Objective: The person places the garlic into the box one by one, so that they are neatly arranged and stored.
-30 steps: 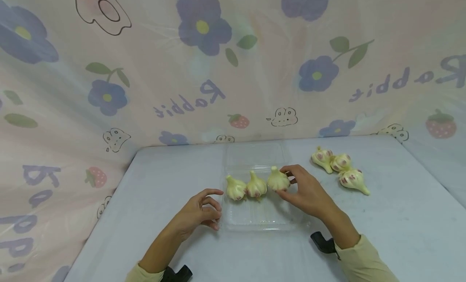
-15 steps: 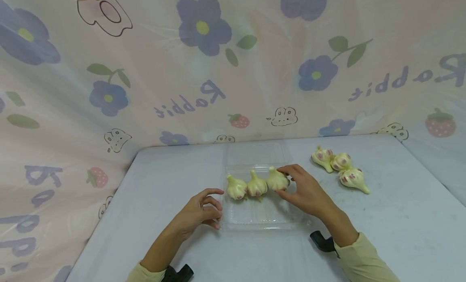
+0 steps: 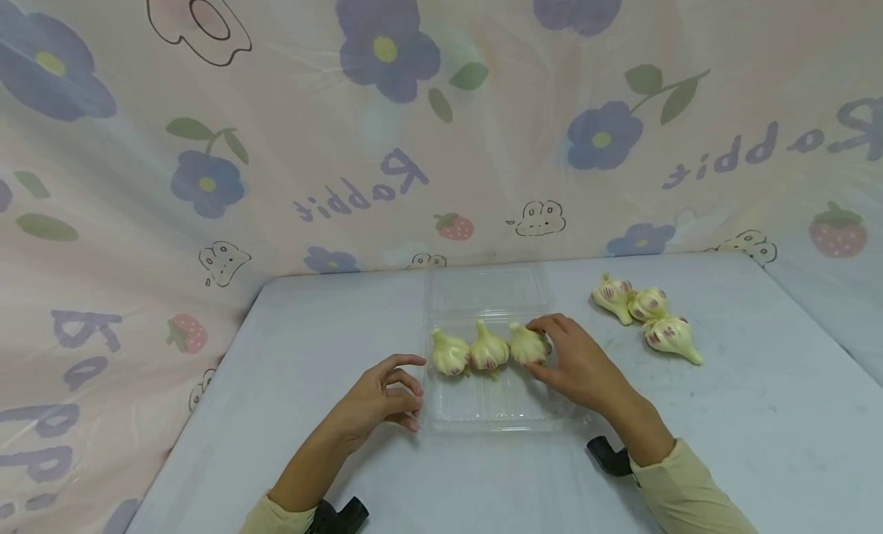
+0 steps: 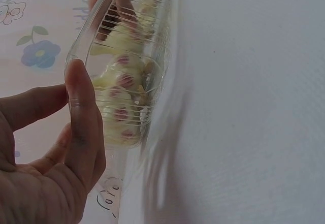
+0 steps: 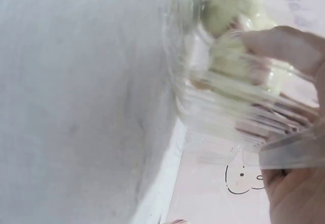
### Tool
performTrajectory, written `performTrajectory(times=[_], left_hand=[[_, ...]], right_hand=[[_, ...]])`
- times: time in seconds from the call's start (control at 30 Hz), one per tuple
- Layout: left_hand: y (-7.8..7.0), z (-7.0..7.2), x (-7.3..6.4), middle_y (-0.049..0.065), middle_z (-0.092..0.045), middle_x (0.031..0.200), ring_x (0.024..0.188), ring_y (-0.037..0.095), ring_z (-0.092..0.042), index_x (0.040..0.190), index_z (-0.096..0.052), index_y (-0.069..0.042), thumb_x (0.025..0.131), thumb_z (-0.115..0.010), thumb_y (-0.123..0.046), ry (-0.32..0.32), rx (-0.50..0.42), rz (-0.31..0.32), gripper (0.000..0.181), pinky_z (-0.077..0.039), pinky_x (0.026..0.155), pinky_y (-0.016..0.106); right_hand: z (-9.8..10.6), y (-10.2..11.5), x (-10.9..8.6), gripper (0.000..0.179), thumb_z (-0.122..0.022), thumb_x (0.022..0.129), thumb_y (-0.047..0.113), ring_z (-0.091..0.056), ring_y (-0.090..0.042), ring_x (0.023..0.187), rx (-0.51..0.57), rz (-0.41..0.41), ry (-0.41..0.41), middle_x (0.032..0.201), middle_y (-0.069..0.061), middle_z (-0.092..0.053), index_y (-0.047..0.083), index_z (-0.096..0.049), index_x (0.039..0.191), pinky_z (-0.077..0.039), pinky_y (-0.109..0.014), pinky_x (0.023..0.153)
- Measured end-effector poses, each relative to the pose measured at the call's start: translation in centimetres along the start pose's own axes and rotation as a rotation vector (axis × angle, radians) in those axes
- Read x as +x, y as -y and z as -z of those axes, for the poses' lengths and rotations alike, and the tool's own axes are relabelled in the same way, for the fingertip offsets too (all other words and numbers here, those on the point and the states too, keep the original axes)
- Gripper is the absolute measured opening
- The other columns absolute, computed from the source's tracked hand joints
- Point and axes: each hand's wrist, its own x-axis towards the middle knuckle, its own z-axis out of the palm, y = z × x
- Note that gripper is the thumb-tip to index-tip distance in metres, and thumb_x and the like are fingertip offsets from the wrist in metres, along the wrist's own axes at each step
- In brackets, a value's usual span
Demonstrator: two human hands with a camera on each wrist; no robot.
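A clear plastic container [image 3: 476,411] lies with its lid folded back. Two garlic bulbs, the left one [image 3: 451,353] and the middle one [image 3: 490,350], stand side by side inside it. My right hand [image 3: 576,365] holds a third garlic bulb [image 3: 527,345] between thumb and fingers at the right end of that row; in the right wrist view the fingers reach over the container's wall to this bulb [image 5: 233,56]. At the container's left side, my left hand [image 3: 382,400] has loosely bent fingers, with a fingertip [image 4: 78,79] touching the rim in the left wrist view.
Three more garlic bulbs [image 3: 648,304] lie together on the white table [image 3: 759,411], right of the container. The open lid [image 3: 490,289] extends toward the back edge. A printed cloth [image 3: 483,151] hangs behind the table. Black devices sit at both wrists.
My right hand has lowered its garlic bulb slightly into the container, beside the middle one. The left hand stays at the container's left edge.
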Motion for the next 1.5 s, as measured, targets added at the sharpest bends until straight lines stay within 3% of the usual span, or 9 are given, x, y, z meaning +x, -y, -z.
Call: performTrajectory(times=[0.23,0.8,1.07,1.3,1.5], left_hand=[[-0.01,0.03,0.09,0.007,-0.054,0.100,0.073,0.016,-0.063,0.148,-0.037,-0.002,0.090,-0.063,0.003,-0.001,-0.009,0.006,0.064,-0.063,0.066,0.030],[-0.09,-0.03,-0.01,0.008,-0.054,0.100,0.073,0.018,-0.063,0.147,-0.037,-0.002,0.090,-0.062,0.003,-0.006,-0.001,0.004,0.063,-0.063,0.065,0.030],[-0.18,-0.03,-0.05,0.007,-0.054,0.100,0.072,0.016,-0.063,0.148,-0.036,-0.001,0.089,-0.062,0.003,-0.001,-0.003,0.002,0.064,-0.062,0.065,0.030],[-0.17,-0.06,0.01,0.006,-0.054,0.099,0.071,0.015,-0.063,0.148,-0.037,-0.001,0.090,-0.062,0.004,-0.009,-0.001,0.010,0.064,-0.062,0.064,0.029],[-0.12,-0.05,0.01,0.006,-0.054,0.099,0.072,0.016,-0.064,0.148,-0.037,-0.001,0.090,-0.062,0.004,-0.008,-0.006,0.011,0.064,-0.062,0.064,0.029]], right_hand=[[-0.12,0.00,-0.09,0.055,-0.084,0.079,0.020,-0.058,-0.034,0.113,-0.054,-0.008,0.019,0.122,-0.014,-0.062,0.005,-0.059,0.126,-0.052,-0.051,0.095],[0.04,-0.10,0.07,0.055,-0.083,0.080,0.018,-0.059,-0.032,0.108,-0.063,0.005,0.015,0.120,-0.015,-0.063,0.002,-0.059,0.127,-0.052,-0.047,0.090],[0.24,0.15,-0.05,0.057,-0.080,0.083,0.025,-0.062,-0.029,0.101,-0.076,-0.016,0.016,0.118,-0.014,-0.064,0.004,-0.057,0.131,-0.054,-0.047,0.086],[0.37,0.13,-0.03,0.060,-0.082,0.082,0.024,-0.062,-0.034,0.111,-0.079,0.004,0.017,0.121,-0.015,-0.063,0.004,-0.056,0.132,-0.053,-0.051,0.094],[0.49,0.08,-0.05,0.061,-0.082,0.081,0.019,-0.062,-0.033,0.110,-0.069,-0.011,0.035,0.123,-0.016,-0.062,0.003,-0.055,0.133,-0.054,-0.050,0.092]])
